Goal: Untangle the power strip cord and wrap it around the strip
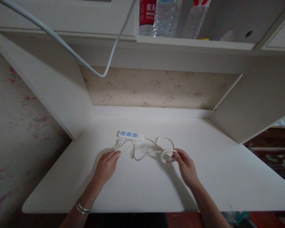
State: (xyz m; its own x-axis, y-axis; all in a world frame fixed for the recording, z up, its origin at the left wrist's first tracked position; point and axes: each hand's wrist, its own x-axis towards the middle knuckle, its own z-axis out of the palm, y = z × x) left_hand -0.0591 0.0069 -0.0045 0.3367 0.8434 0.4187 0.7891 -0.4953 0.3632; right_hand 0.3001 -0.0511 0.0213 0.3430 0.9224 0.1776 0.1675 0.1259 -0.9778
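Observation:
A white power strip (140, 136) with three blue socket faces lies toward the back of the white desk (137, 183). Its plug (120, 142) rests just in front of the strip's left end. My left hand (106, 164) is closed on the white cord (127, 148) close to the plug, fingertips near the desktop. Several loops of the same cord are gathered in my right hand (185, 164), pinched between thumb and fingers. Between the two hands the cord runs in loose bends, with one wider loop behind the coil.
Side panels (256, 95) flank the desk left and right. Overhead, a shelf (194, 44) holds plastic bottles (167, 19). A pale bent rod or cable (102, 75) hangs down at upper left. Floral wallpaper (144, 88) covers the back.

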